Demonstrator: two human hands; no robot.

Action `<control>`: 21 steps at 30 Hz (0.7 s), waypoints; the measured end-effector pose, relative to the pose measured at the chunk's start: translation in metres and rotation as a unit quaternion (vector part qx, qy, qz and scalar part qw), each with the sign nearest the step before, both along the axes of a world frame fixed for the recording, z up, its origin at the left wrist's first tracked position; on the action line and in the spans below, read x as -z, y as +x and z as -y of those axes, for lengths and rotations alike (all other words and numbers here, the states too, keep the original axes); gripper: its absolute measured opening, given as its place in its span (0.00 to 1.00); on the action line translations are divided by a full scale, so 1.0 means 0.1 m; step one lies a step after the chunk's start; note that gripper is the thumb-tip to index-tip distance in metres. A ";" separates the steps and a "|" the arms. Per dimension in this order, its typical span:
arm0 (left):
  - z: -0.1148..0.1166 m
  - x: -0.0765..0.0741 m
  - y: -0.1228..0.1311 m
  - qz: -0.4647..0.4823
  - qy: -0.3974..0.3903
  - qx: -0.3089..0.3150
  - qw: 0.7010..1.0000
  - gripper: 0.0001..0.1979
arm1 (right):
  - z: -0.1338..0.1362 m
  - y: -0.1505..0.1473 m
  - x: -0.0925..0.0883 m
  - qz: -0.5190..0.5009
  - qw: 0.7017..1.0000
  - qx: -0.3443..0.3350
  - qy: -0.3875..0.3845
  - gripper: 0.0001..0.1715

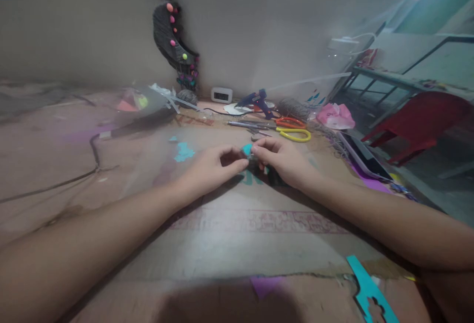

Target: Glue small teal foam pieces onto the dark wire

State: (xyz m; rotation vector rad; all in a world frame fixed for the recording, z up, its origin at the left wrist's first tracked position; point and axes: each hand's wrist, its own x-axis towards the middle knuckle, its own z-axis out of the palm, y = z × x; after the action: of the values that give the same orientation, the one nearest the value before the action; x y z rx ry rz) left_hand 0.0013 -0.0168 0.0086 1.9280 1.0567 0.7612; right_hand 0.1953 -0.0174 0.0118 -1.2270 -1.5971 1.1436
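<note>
The right hand [283, 160] was curled nearly closed, thumb and forefinger pinching a small teal piece [247, 149]. The left hand [213, 167] met it from the other side, fingers bent and fingertips pressed to the same piece. The piece was held just above the cardboard sheet [229, 244], at the middle of the view. Something dark sat under the right fingers, too blurred to name.

Teal scraps [183, 152] lay just beyond the left hand. Behind the right hand lay yellow-handled scissors [296, 135] and orange-handled scissors [291, 122], then a blue glue gun [255, 100], a ball of twine [294, 109] and a pink bag [335, 115]. A tablet [361, 155] lay to the right, with a red chair [422, 118] past it. A small white clock [221, 95] stood at the wall, beside a dark wing shape [174, 41] studded with coloured beads. A black cable [96, 155] ran along the left. A teal cut-out sheet [370, 293] lay near the right forearm.

Nothing lay between the hands and the camera. Faded red print [259, 222] crossed the cardboard and teal lettering showed under the hands; neither could be read.
</note>
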 end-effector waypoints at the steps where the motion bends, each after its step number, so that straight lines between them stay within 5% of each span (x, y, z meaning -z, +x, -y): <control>1: 0.00 0.00 0.00 -0.005 -0.003 0.000 1.000 0.12 | 0.02 -0.01 -0.01 0.000 1.000 0.003 -0.002 0.21; 21: 0.00 0.02 -0.02 -0.013 0.039 -0.009 0.999 0.12 | 0.05 -0.04 -0.03 0.034 0.999 -0.001 0.002 0.20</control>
State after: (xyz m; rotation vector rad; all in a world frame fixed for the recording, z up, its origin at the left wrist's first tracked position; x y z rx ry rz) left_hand -0.0003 -0.0169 0.0071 2.0025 1.0750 0.7995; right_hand 0.1909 -0.0223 0.0143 -1.2746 -1.6506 1.1102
